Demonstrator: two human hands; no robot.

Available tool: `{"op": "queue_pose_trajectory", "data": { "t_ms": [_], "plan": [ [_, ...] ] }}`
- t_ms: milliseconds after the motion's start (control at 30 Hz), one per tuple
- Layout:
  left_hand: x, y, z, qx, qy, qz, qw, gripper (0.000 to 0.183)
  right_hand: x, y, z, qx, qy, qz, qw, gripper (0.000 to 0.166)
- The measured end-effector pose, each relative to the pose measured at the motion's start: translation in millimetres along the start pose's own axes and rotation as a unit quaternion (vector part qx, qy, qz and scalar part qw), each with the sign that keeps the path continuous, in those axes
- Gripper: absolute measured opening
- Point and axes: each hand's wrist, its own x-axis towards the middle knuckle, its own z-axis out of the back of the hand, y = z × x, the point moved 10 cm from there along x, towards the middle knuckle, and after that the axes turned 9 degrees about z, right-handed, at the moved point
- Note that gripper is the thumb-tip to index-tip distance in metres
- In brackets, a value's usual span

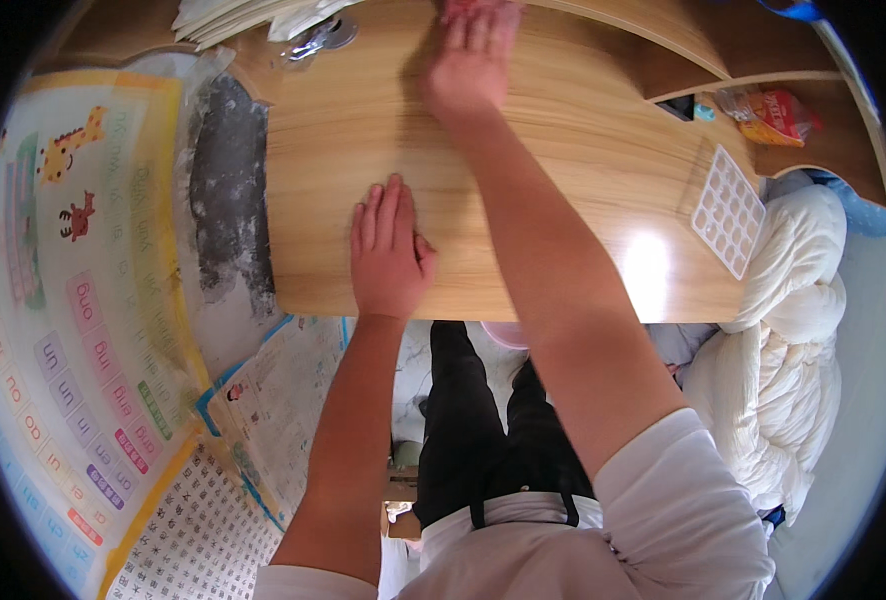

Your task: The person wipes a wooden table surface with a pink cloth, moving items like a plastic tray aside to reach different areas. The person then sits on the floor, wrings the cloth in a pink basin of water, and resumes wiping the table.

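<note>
My left hand lies flat on the wooden desktop near its front edge, fingers pointing away from me, with nothing visible in it. Stretched to the far side of the desktop, my right hand is palm down, its fingertips on a red or pink thing at the picture's top rim. That thing is mostly cut off and covered by the fingers, so its kind and whether it is gripped cannot be told.
A white plastic tray with round cells rests at the desktop's right. Papers and a roll of clear tape are at the back left. A red and yellow packet sits in the right shelf. Beside the desk are a white quilt and wall charts.
</note>
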Motion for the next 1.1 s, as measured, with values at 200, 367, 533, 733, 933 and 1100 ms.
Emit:
{"op": "queue_pose_trajectory", "data": {
  "t_ms": [200, 367, 533, 733, 933, 1100],
  "plan": [
    [-7, 20, -30, -0.122, 0.066, 0.077, 0.987, 0.068, 54, 130, 21, 0.18, 0.077, -0.009, 0.981, 0.071],
    [-4, 16, -45, -0.396, 0.081, 0.155, 0.901, 0.068, 56, 109, -7, 0.199, 0.021, 0.02, 0.98, 0.073],
    [-7, 15, 8, 0.019, 0.017, 0.003, 1.0, 0.071, 6, 25, -27, 0.107, 0.068, 0.042, 0.991, 0.07],
    [2, -2, 2, -0.007, -0.005, -0.014, 1.0, 0.072, -53, -214, -81, 0.096, -0.059, -0.046, 0.993, 0.072],
    [0, -1, 3, 0.0, -0.011, -0.006, 1.0, 0.069, -63, -171, -39, 0.146, -0.117, -0.097, 0.978, 0.072],
    [-5, 6, 1, -0.011, -0.017, 0.004, 1.0, 0.067, -50, -7, 8, 0.255, -0.058, -0.023, 0.965, 0.075]
  ]
}}
